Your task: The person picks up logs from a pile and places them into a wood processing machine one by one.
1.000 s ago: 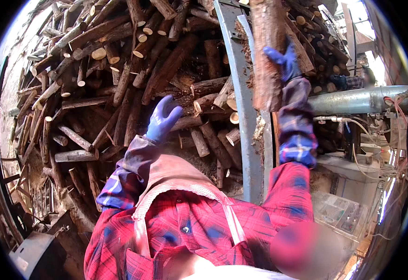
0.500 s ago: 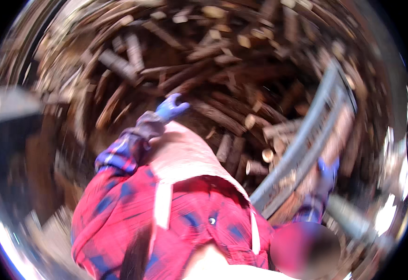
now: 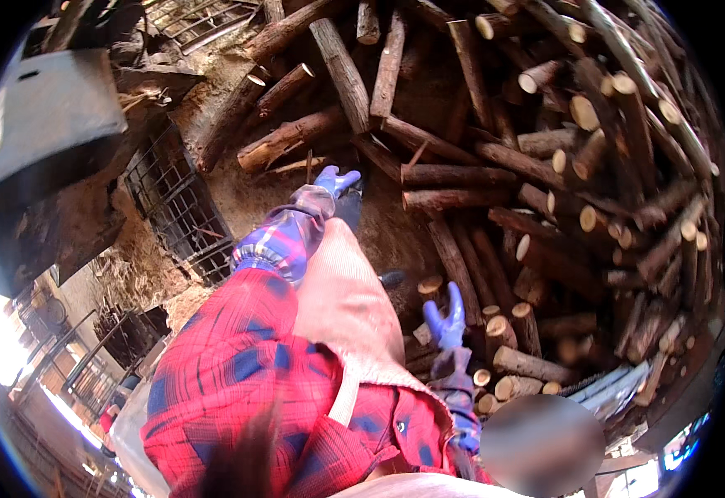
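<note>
My left hand, in a purple glove, is held out in front of the pink apron. Its thumb and fingers are apart and nothing is in them. Just beyond it a thick, reddish-brown log lies on the ground. My right hand, gloved the same way, hangs to the right of the apron with its fingers spread and empty. Close by it are a cut log end and a short log. Two logs, an upper one and a lower one, lie side by side right of my left hand.
Piled logs fill the right side and reach across the top. At the left are a grey metal box and a dark metal grate on the ground. A grey metal piece sits at the lower right.
The view has swung left, bringing in the metal grate; the long grey metal piece is now at the lower right. My right hand, earlier beside that piece, is now near the apron, fingers spread.
</note>
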`<state>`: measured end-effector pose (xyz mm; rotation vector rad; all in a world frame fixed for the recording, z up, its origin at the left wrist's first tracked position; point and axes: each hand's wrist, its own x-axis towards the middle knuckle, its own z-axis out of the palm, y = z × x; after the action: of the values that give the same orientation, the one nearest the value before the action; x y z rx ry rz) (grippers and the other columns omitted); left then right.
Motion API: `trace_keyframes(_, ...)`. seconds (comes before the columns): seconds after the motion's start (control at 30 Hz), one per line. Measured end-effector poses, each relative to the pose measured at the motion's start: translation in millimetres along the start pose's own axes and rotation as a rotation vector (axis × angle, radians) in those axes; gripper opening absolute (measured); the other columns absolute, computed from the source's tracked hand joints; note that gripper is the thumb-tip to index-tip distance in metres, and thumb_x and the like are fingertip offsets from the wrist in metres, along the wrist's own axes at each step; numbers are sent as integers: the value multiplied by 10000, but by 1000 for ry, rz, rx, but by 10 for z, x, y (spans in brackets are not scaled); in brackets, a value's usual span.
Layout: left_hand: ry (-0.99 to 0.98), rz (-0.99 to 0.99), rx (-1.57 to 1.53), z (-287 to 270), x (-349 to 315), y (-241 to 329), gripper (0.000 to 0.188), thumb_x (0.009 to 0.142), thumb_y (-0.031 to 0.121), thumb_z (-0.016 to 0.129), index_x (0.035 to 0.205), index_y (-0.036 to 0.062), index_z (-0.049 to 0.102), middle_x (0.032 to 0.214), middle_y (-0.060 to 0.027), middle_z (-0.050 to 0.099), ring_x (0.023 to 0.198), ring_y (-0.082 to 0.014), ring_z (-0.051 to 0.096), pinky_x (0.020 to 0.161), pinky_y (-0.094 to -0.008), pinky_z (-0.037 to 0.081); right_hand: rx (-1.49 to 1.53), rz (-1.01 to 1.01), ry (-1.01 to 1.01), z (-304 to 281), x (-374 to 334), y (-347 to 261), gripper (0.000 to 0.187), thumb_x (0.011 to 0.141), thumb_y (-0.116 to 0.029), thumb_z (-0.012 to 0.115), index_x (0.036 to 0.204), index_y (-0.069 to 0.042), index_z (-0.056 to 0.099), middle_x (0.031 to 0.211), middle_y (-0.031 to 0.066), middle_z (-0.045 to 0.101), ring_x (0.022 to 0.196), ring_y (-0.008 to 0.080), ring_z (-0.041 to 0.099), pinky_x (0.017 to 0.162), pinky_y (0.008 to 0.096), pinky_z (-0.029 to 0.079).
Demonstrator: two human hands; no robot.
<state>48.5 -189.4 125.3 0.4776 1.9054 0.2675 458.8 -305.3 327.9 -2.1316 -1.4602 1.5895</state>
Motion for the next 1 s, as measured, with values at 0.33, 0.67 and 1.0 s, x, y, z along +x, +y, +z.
trace_keyframes(0.33,208,-5,-147,-123,4009,372,1110,602,485,864,1438,19,303,1213,-214,624,1039,-362,559,871,-445,444,290,524,-151,1012,872,-284,744,860,-100,739,1495,1,365,1395,151,520,1222,227,536,1038,343,443)
trace_keyframes(0.67,355,-76,-384,262,4273,730,1358,576,475,919,1567,28,105,1470,-251,429,1311,-365,486,1112,-422,409,503,832,26,1486,1388,-281,624,972,-54,592,1535,-67,324,1437,123,501,1158,171,577,911,268,471)
trace_keyframes(1.0,-329,-142,-979,-209,1588,274,572,841,335,776,1258,-14,599,1136,-137,686,1014,-248,680,931,-399,548,738,605,-216,1297,1969,-889,750,991,-250,618,1591,-184,172,1554,135,346,1338,241,454,1080,403,394)
